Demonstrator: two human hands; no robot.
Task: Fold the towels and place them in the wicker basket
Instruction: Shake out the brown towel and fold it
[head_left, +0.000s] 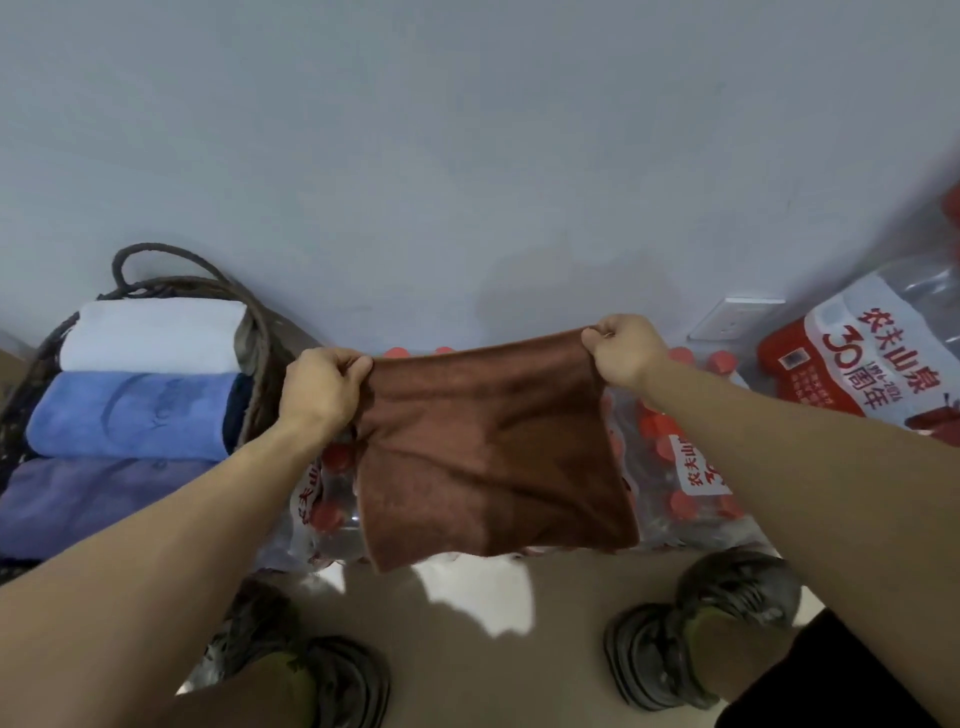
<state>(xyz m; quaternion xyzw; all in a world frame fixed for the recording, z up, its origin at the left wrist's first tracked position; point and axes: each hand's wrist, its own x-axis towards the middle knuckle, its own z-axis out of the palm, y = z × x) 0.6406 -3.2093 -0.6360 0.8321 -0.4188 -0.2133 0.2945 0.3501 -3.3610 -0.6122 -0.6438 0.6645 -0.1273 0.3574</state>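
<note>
Wall (467, 130): pale grey, fills upper half of head view. Floor (467, 613): beige, w/ bright light patches. Wicker basket (260, 332), far left against wall: dark woven rim w/ loop handle; holds three folded towels front to back, i.e. purple towel (88, 504) nearest, blue towel (130, 415) in middle, white towel (150, 338) at rear, each touching the next. Brown towel (488, 447), centre: held up in the air, hanging flat from its top edge, just right of basket & in front of shrink-wrapped bottle packs (675, 488) w/ red caps. Larger water pack (857, 358), far right, red-and-white label. Left hand (322, 389): fingers curled, pinching towel's upper-left corner. Right hand (623, 348): fingers curled, pinching upper-right corner. Both forearms bare. Shoes (696, 649): grey, at bottom of view on floor.
</note>
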